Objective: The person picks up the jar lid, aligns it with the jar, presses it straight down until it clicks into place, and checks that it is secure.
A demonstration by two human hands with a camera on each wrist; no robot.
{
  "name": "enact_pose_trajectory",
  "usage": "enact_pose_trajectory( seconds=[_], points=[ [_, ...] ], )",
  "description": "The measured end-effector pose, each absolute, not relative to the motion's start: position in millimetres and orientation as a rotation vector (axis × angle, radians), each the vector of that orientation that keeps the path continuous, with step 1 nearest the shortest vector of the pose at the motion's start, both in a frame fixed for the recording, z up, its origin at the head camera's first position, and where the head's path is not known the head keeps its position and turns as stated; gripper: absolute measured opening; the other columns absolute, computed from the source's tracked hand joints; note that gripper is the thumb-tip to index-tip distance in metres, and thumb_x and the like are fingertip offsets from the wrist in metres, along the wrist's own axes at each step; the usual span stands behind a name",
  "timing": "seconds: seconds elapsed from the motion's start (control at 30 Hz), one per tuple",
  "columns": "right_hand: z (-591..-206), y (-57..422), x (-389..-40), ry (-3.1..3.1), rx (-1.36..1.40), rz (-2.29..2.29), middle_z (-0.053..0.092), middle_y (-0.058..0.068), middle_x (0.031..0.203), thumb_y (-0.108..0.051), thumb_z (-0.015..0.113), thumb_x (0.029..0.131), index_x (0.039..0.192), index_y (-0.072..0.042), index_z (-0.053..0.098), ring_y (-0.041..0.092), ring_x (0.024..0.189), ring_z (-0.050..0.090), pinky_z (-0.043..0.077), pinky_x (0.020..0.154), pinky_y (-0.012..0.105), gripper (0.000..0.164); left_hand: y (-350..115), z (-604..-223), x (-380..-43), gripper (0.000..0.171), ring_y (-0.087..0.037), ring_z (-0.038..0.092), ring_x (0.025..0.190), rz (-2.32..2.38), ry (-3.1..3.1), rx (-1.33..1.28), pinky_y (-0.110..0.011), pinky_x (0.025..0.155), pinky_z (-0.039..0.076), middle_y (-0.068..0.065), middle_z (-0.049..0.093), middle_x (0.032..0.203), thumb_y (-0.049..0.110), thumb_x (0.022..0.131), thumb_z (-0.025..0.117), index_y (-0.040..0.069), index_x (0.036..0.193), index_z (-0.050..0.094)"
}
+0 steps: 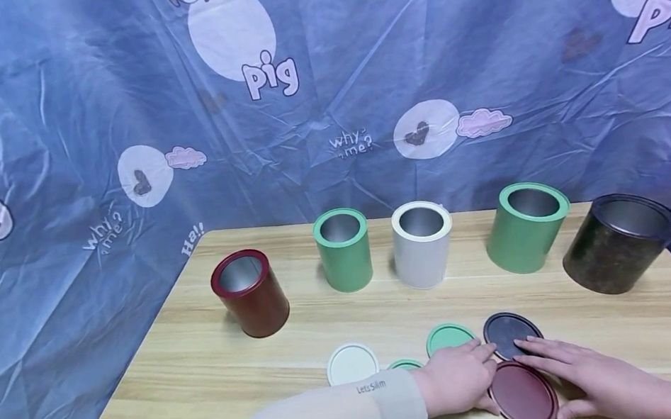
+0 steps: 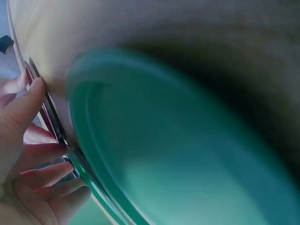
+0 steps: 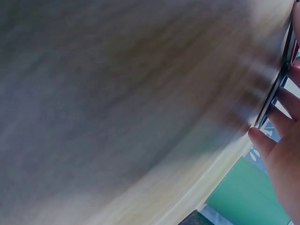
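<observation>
Both hands meet around a dark red round lid lying flat on the table. My left hand is at its left side, thumb near the red rim, with its fingers extended between a green lid and a black lid. From the right, my right hand touches the red lid's edge with its thumb low and a finger high, while other fingertips rest on the black lid. Another green lid looms large in the left wrist view. A white lid lies beyond my left forearm.
Across the back of the wooden table stand uncovered cans: a dark red can, a green can, a white can, a larger green can and a black can. A blue printed curtain hangs behind.
</observation>
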State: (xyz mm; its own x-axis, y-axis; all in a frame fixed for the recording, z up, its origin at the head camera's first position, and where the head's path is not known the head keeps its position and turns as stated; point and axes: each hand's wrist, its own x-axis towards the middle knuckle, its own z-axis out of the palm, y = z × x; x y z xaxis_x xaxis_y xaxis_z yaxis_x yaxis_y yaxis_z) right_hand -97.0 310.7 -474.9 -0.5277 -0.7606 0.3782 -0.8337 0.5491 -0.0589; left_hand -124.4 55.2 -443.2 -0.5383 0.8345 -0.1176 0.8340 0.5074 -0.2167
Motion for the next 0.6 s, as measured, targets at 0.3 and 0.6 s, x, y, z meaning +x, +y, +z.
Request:
enact_pose_trajectory(
  seconds=[0.3, 0.6],
  points=[
    [-474.0, 308.8, -99.4, -2.457, 1.319, 0.340, 0.052, 0.005, 0.138, -0.059, 0.071, 0.069, 0.129, -0.011, 0.060, -0.005, 0.144, 0.014, 0.010, 0.110, 0.002, 0.078, 52.9, -443.5, -128.2, 0.058, -0.006, 0.047, 0.131, 0.297, -2.753, -1.515, -0.015, 0.102, 0.042, 0.010, 0.049, 0.144, 0.068, 0.081, 0.060, 0.028, 0.123, 0.063],
    [-473.9, 308.3, -98.2, -2.489, 1.311, 0.363, 0.052, 0.005, 0.138, -0.057, 0.072, 0.069, 0.130, -0.011, 0.059, -0.007, 0.144, 0.012, 0.009, 0.108, 0.001, 0.077, 51.2, -440.8, -132.2, 0.055, -0.005, 0.048, 0.130, 0.228, -2.779, -1.564, -0.014, 0.102, 0.042, 0.010, 0.049, 0.144, 0.065, 0.080, 0.063, 0.030, 0.122, 0.064]
  ],
)
